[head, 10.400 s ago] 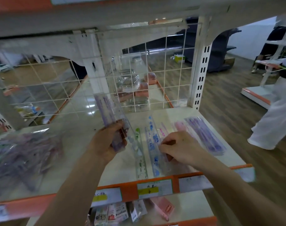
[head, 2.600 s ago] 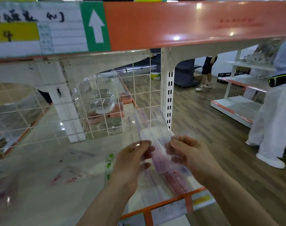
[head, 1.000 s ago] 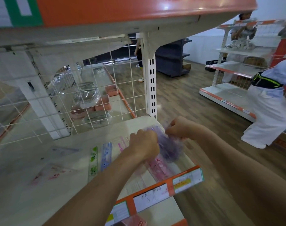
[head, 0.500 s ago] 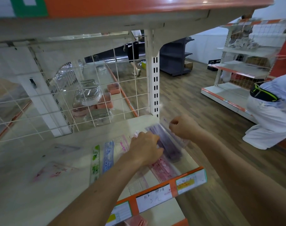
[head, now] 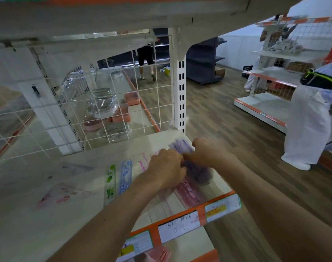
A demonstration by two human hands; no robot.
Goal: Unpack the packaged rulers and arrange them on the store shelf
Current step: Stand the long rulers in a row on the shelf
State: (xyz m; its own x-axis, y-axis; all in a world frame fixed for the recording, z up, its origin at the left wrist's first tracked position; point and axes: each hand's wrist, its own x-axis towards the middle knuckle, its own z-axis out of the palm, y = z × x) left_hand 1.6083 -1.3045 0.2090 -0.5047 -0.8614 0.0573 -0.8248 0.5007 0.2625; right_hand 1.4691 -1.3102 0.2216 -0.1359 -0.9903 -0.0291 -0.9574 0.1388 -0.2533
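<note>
Both my hands rest on a stack of purple rulers [head: 196,170] at the right end of the cream shelf [head: 38,220]. My left hand [head: 166,167] presses its fingers on the stack's left side. My right hand [head: 205,151] grips the far part of the same stack. Beside it lie pink rulers [head: 189,193], a clear ruler [head: 161,207], a blue ruler [head: 125,176] and a green ruler [head: 110,183], laid side by side. How the fingers close around the stack is partly hidden.
A white wire grid [head: 104,103] backs the shelf, a white upright post [head: 180,87] stands at its far right corner. An orange price rail [head: 180,225] edges the front. Loose clear wrappers [head: 61,193] lie at left. A person in white [head: 312,120] stands in the aisle at right.
My hands have drawn closer together over the purple stack; the right hand moved left toward the left hand. The person in white has straightened up in the aisle.
</note>
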